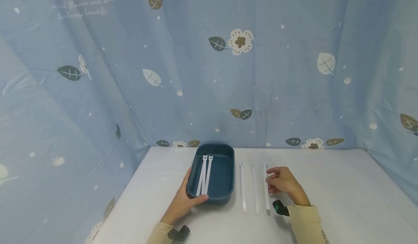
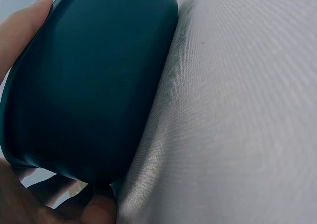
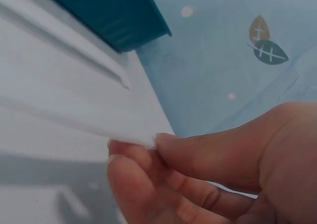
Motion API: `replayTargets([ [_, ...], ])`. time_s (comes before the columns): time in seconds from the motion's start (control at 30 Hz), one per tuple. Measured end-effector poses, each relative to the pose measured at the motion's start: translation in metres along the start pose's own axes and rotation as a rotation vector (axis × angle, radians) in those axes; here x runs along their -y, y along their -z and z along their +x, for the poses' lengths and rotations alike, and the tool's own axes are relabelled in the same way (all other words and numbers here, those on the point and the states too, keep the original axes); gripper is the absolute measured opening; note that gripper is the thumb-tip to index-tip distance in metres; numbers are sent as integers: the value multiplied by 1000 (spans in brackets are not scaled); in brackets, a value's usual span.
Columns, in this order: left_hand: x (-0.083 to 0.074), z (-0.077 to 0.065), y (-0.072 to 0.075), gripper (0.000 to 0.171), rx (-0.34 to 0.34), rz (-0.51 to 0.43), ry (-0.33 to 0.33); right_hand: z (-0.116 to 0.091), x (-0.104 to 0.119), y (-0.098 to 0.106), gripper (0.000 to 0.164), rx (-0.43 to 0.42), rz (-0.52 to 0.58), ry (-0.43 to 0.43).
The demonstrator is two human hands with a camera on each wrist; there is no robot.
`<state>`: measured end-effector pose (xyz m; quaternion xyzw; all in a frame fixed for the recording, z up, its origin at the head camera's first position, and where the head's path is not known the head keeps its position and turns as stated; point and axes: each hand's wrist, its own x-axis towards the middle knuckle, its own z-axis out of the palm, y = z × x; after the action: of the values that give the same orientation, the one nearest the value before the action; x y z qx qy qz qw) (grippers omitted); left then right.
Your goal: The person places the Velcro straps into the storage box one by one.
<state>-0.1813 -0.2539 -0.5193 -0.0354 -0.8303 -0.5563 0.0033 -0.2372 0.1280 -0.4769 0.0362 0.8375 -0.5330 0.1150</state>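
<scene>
My left hand (image 1: 183,201) grips the near left corner of a dark blue plastic bin (image 1: 222,177), thumb on the near rim and fingers along the left side. White cable ties (image 1: 209,171) lie lengthwise in the bin's left half. To the right, my right hand (image 1: 285,183) pinches another white cable tie (image 1: 265,186) between thumb and fingers near its upper part. In the right wrist view this tie (image 3: 94,126) runs left from the fingertips, slightly blurred. The left wrist view shows the bin's outer wall (image 2: 94,85) between thumb and fingers.
Two more cable ties, one (image 1: 243,187) nearer the bin and one (image 1: 255,189) farther right, lie on the white table (image 1: 346,197). A blue patterned curtain (image 1: 202,73) hangs behind the table and down both sides.
</scene>
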Motion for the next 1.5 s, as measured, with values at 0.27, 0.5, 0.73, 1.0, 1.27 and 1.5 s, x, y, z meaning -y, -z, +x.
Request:
replayTargets([
  [0.27, 2, -2, 0, 119, 5, -11, 3, -2, 2, -3, 45, 2, 95, 35],
  [0.5, 2, 1, 1, 118, 0, -5, 11, -2, 9, -4, 46, -10, 153, 53],
  [0.73, 1, 2, 2, 119, 3, -7, 7, -1, 13, -6, 48, 2, 210, 79],
  [1.0, -2, 2, 0, 120, 29, -31, -15, -3, 24, -10, 48, 16, 262, 82],
  [1.27, -3, 1, 0, 118, 15, -22, -7, 2, 42, -17, 48, 15, 283, 125],
  [1.5, -1, 0, 1, 119, 18, -25, -11, 2, 56, -29, 46, 22, 290, 146],
])
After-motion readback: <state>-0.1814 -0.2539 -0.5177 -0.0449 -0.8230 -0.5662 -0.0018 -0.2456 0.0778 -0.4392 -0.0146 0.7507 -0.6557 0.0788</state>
